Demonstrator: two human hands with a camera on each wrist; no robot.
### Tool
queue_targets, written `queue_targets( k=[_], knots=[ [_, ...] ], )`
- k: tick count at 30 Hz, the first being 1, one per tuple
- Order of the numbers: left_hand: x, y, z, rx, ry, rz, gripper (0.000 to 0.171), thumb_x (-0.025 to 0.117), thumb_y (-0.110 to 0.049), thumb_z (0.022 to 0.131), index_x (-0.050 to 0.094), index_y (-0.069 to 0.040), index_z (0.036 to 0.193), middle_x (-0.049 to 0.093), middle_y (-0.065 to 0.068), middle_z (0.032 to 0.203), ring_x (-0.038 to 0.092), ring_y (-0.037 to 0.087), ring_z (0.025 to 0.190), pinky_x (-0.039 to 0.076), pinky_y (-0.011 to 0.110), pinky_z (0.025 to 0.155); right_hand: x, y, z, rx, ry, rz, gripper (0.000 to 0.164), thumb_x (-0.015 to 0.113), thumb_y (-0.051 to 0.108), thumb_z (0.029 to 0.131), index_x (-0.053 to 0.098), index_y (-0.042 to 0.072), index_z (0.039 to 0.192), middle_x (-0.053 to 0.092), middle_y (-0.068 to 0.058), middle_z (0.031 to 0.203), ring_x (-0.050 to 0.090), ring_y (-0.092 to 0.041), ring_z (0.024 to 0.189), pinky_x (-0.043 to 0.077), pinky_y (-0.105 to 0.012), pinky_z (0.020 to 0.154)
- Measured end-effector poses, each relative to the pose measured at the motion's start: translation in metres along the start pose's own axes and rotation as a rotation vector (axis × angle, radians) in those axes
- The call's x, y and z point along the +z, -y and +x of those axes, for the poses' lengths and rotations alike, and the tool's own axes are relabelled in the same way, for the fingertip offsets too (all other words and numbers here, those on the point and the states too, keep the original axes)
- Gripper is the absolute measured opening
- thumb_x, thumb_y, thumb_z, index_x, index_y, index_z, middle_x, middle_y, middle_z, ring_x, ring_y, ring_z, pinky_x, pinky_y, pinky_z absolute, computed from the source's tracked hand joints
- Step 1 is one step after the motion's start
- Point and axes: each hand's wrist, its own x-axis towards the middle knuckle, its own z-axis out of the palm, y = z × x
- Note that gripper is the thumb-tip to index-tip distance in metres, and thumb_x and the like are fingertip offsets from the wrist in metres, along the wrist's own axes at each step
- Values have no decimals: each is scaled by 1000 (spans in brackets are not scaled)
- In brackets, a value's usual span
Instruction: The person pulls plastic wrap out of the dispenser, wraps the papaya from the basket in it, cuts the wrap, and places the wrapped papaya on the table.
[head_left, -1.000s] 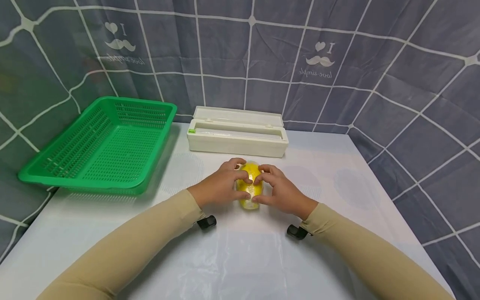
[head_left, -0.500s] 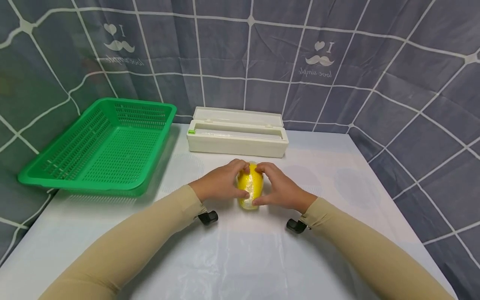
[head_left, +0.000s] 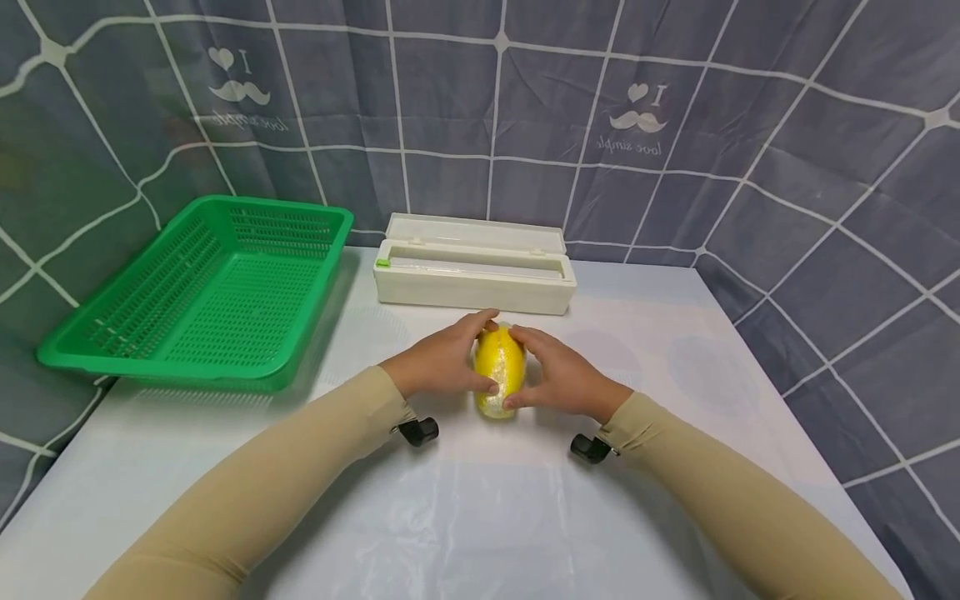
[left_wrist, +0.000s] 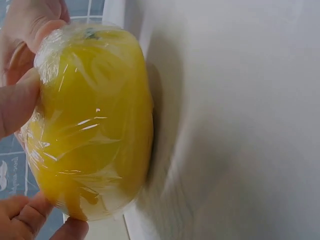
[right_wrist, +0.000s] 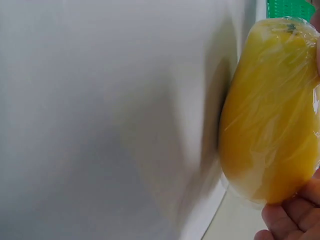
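An oval yellow melon (head_left: 500, 367) lies on the white table, wrapped in clear cling film that shows shiny creases. Both wrist views show the melon (left_wrist: 95, 120) up close, with a small green stem mark at one end. My left hand (head_left: 448, 360) holds its left side, fingers bent round the far end and thumb on the near part. From the right, my right hand (head_left: 564, 372) holds it in much the same way. Some fingertips are hidden behind the fruit.
Behind the melon stands a long white cling film box (head_left: 474, 287), lid raised, with a roll inside. A green plastic basket (head_left: 258, 367) sits at the left. A grey tile-patterned curtain (head_left: 450, 92) surrounds the back and sides.
The fingers of both hands have shifted from over the melon's top towards its sides and far end, so more of its yellow top shows. The box and basket have stayed in place.
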Motion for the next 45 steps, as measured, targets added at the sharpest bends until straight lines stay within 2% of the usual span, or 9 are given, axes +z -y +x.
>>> queue_targets(
  k=[9,11,17,20,23,26,30,37,45],
  knots=[
    [2,3,3,26,35,9,93,85,-38,87,37,-17,164,19,6,174,37,33,154,40,52,123,0,1,-4,56,11,-32,113,90,51,81,28,8,165,39,-13,168,43,-37,152,36,-59,123],
    [2,4,3,24,39,-5,92,86,-37,87,39,-17,163,19,4,176,34,34,156,38,54,123,1,2,-4,63,19,-27,114,89,51,82,27,8,166,38,-13,169,41,-36,154,35,-59,124],
    [2,8,5,43,44,-47,87,85,-31,87,41,-13,160,35,1,171,33,31,155,37,50,124,2,4,-5,66,25,-16,113,89,48,83,25,7,167,35,-13,171,37,-36,156,32,-57,126],
    [4,9,6,38,56,-70,87,85,-32,87,41,-13,160,30,2,173,28,32,158,34,53,126,3,3,-5,66,24,-17,112,89,48,83,26,7,166,35,-13,170,37,-36,156,32,-57,126],
    [6,11,5,21,68,-96,88,84,-33,87,39,-16,161,19,5,177,23,33,161,30,57,127,5,3,-6,54,19,-26,110,88,47,84,28,7,166,35,-13,171,38,-36,156,33,-58,126],
    [7,12,4,17,76,-140,89,84,-32,88,37,-18,162,22,6,175,35,32,156,34,54,126,7,2,-6,29,12,-29,106,89,44,84,30,5,164,30,-13,172,35,-37,157,31,-57,127],
    [8,14,5,31,74,-175,90,84,-30,88,35,-18,162,37,1,169,49,25,142,41,47,123,9,1,-7,-2,-6,-22,99,90,39,84,34,7,160,30,-14,173,37,-37,156,33,-57,126],
    [6,15,6,34,71,-182,88,82,-31,89,35,-17,162,33,1,171,40,26,152,33,49,127,7,2,-8,-81,-46,-23,72,91,31,84,52,6,140,39,-18,167,35,-39,157,35,-58,124],
    [3,17,6,-5,90,-168,81,76,-36,95,34,-23,163,31,-2,172,40,27,152,33,52,127,8,1,-7,-99,-52,-19,66,90,32,85,56,5,136,36,-20,168,34,-42,157,35,-60,123]
  ],
)
